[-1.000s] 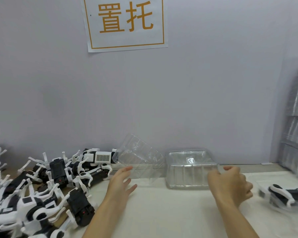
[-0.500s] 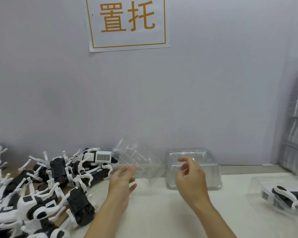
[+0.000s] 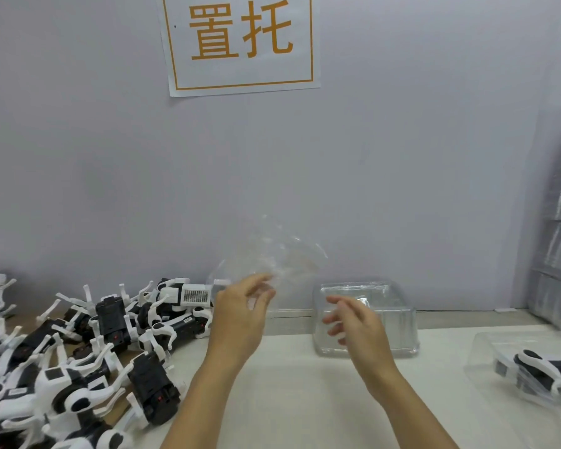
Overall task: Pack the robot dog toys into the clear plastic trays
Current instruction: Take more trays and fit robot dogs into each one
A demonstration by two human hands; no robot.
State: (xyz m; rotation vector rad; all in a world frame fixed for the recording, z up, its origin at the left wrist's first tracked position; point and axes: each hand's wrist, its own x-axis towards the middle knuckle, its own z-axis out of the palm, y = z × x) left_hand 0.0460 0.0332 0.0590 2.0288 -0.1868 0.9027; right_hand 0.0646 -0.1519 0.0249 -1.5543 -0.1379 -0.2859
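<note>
clear tray (image 3: 272, 264) lifted off the table, blurred, tilted, near the fingertips of the left hand (image 3: 240, 315); cannot tell if really pinched or only touched. right hand (image 3: 357, 322) close beside, fingers loosely spread, holding nothing, in front of the stack of trays (image 3: 399, 319). pile of robot dog toys (image 3: 88, 358) at the left; one packed toy in tray (image 3: 538, 371) at the right. probably very light, thin, bendy and slippery plastic; better to take by the rim with both hands, gently. toys stiff, with thin white legs; better to grasp by the body.
</note>
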